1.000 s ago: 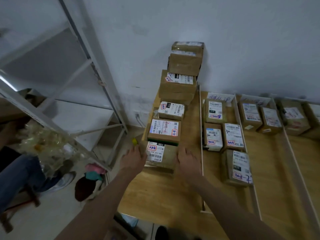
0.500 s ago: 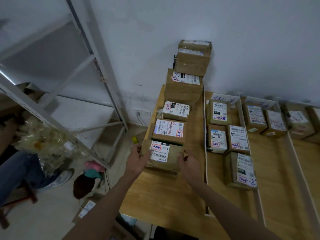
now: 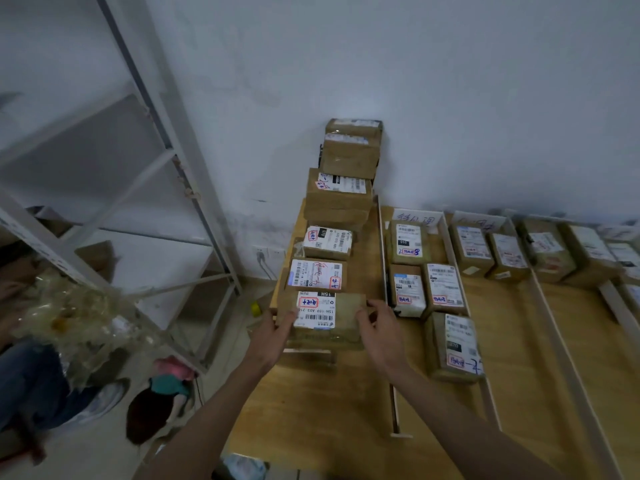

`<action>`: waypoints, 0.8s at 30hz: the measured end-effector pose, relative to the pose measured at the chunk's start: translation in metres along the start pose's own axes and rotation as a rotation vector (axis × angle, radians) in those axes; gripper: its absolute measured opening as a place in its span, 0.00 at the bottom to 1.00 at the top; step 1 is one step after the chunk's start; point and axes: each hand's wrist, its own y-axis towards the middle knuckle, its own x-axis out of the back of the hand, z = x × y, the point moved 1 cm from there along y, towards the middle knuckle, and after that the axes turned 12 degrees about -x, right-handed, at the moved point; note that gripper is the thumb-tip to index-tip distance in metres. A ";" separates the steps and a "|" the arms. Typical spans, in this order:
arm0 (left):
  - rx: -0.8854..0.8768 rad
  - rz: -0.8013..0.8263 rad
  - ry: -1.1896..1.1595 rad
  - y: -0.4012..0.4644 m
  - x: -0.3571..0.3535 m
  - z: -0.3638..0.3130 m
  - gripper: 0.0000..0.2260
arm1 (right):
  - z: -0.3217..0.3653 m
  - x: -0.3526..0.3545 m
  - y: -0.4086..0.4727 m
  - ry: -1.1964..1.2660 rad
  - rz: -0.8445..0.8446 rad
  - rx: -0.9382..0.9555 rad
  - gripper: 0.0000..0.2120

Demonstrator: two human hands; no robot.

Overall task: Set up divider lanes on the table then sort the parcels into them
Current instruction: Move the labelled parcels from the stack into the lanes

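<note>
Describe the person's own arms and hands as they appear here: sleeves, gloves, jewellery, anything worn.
Both forearms are bare as far as the frame shows, with no sleeve in view. The left hand and right hand wear no gloves. No watch, band or bracelet shows at either wrist, and no ring can be made out, though the dim, soft picture leaves small items uncertain. No marks or tattoos are visible.
</note>
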 end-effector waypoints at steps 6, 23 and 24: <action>-0.109 0.056 -0.008 -0.003 -0.027 -0.045 0.24 | -0.008 0.051 -0.002 0.012 -0.097 -0.025 0.25; -0.192 0.302 0.117 0.004 -0.166 -0.113 0.25 | -0.090 0.208 -0.013 -0.592 -0.338 -0.043 0.21; -0.206 0.310 0.130 0.003 -0.174 -0.118 0.24 | -0.096 0.217 -0.015 -0.578 -0.358 -0.053 0.19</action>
